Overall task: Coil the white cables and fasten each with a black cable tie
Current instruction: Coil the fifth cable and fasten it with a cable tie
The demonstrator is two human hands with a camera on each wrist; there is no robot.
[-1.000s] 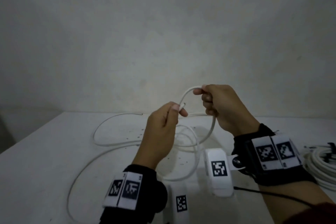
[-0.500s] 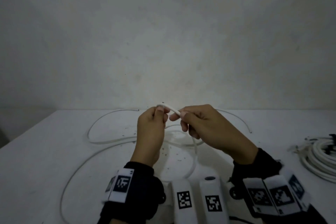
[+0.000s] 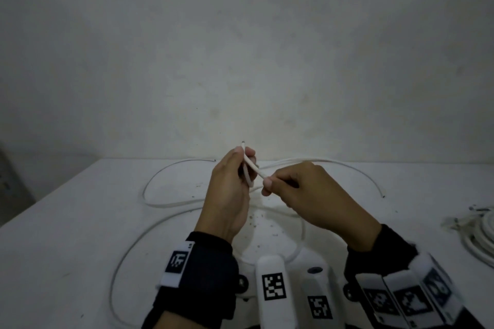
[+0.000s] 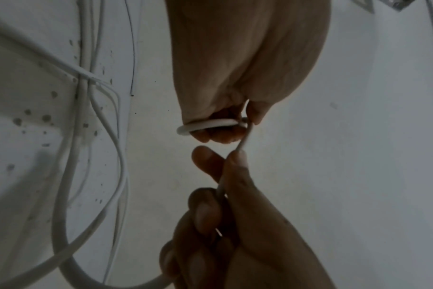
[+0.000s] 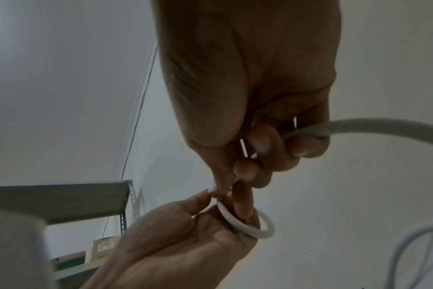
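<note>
A long white cable point(image 3: 171, 204) sprawls in loose loops over the white table point(image 3: 66, 222). My left hand point(image 3: 244, 159) is raised above the table and pinches the cable's end, with a small tight loop point(image 4: 205, 125) wound round its fingers. That loop point(image 5: 245, 228) also shows in the right wrist view, on the left hand point(image 5: 210, 201). Just to the right, my right hand point(image 3: 267, 184) pinches the same cable point(image 3: 255, 167) between thumb and forefinger. The cable runs on through its curled fingers point(image 5: 260, 144). The two hands are a few centimetres apart.
A bundle of coiled white cables point(image 3: 481, 235) lies at the table's right edge. Small dark specks point(image 3: 256, 222) dot the table under the hands. A plain wall stands right behind the table. A grey metal shelf point(image 5: 62, 201) appears in the right wrist view.
The right hand came down from holding a large raised loop and now pinches the cable next to the left hand. The left hand has a small loop wound round its fingers.
</note>
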